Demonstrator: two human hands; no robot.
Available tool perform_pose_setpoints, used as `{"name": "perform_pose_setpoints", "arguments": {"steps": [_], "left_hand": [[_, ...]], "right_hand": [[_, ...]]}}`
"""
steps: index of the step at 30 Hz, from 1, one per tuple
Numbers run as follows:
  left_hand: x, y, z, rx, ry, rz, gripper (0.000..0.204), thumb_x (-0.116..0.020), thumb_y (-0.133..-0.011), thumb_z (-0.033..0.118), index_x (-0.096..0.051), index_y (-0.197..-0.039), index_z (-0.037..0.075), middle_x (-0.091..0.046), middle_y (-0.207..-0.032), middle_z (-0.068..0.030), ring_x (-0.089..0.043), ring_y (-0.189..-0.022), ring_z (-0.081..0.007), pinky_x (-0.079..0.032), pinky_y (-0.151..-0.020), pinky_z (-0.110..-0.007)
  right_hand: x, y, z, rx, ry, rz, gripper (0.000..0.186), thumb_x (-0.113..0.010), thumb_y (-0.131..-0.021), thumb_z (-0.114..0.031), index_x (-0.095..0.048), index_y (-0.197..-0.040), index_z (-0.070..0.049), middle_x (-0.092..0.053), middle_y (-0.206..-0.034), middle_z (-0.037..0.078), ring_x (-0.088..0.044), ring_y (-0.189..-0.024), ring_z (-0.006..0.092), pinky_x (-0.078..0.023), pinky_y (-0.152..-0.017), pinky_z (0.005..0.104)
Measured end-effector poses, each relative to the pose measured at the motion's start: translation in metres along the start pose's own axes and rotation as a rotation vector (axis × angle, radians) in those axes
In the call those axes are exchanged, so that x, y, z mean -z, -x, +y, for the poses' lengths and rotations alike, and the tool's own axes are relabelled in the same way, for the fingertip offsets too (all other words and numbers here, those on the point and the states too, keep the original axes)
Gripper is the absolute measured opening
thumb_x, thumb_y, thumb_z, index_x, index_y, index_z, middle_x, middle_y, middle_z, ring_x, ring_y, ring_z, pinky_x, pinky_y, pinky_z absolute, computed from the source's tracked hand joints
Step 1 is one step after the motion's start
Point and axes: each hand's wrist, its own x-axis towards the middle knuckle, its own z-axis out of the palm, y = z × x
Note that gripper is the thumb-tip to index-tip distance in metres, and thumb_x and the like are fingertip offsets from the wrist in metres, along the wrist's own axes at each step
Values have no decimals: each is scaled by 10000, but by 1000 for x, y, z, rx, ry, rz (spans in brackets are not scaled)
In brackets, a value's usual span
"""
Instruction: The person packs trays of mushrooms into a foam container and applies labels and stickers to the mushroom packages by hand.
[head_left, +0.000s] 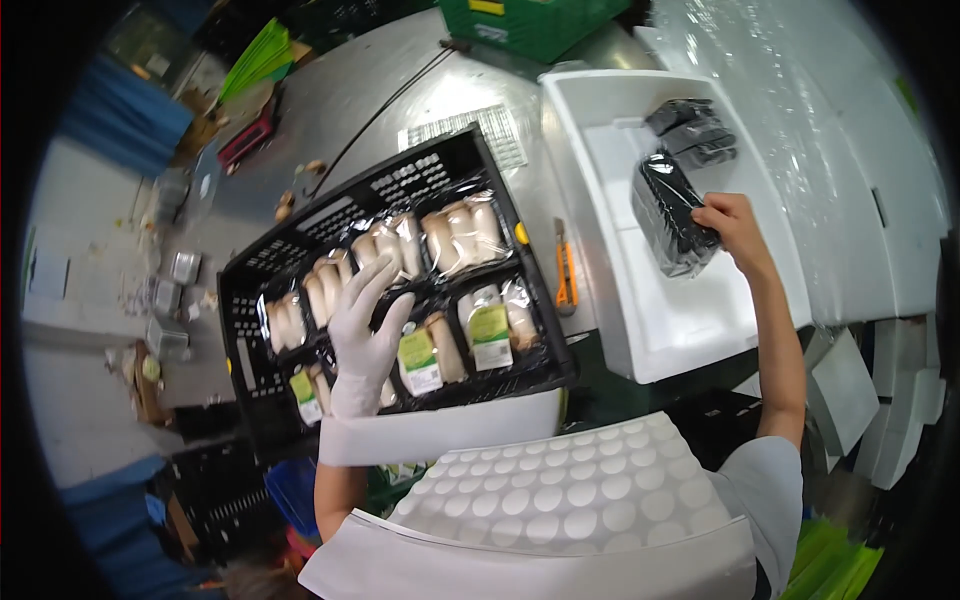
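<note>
My left hand [358,335], in a white glove, is over a black plastic crate [250,392], fingers stretched out and thumb apart. Below it in the crate lie several film-wrapped packs of thick pale mushrooms [466,236], some bearing a green and white label [490,337]. Whether the glove touches a pack I cannot tell. On the right, my bare right hand [730,225] grips the edge of a black tray pack in clear plastic [668,190], inside a white foam box [590,240]. A second black plastic-wrapped bundle [700,132] lies behind it in the box.
An orange-handled knife [566,275] lies between crate and box on the metal table [375,60]. At the back stands a green crate [530,28]. A white sheet with rows of round spots [570,490] covers the near middle. Foam pieces [845,390] lean at the right.
</note>
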Motion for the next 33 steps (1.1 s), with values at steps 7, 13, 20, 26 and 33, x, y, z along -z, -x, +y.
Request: {"name": "perform_pose_setpoints", "arguments": {"steps": [7,13,20,26,33], "left_hand": [[1,10,2,356,936,-149,1000,-570,-689,713,-294,-1376,41,-346,-1381,-126,-465,-1174,-310,-433,-916,-379],[-62,28,-15,868,1239,-319,563,-599,-839,188,-336,-1314,37,-474,-1196,-124,-509,-1060,-212,-470,-835,-314],[-95,46,-29,958,846,-424,481,-658,-763,84,-454,-1193,12,-567,-1071,-89,-541,-977,-179,-455,-841,-299],[-81,44,-38,872,399,-580,595,-662,-775,230,-436,-1270,-9,-584,-1107,-149,-568,-977,-192,-444,-862,-286],[-28,38,-27,634,76,-298,474,-674,-778,221,-537,-1186,21,-505,-1245,-138,-557,-999,-228,-449,-853,-311]], "right_hand": [[-141,66,-134,543,76,-297,289,-625,-721,-91,-411,-536,-31,-433,-450,-12,-392,-414,55,-287,-375,254],[-243,86,-106,768,490,-552,464,-603,-775,-464,-534,-707,-10,-539,-512,151,-563,-475,339,-447,-451,433],[-159,18,-73,733,672,-137,281,-676,-728,-375,-582,-762,-113,-586,-603,76,-596,-572,266,-454,-492,379],[35,-119,43,518,1324,177,728,-782,-594,-142,-439,-1237,-126,-509,-1159,159,-485,-1093,316,-432,-877,409],[78,-189,113,426,1557,-98,992,-787,-512,-102,-293,-1370,-167,-354,-1361,164,-364,-1245,333,-341,-982,423]]}}
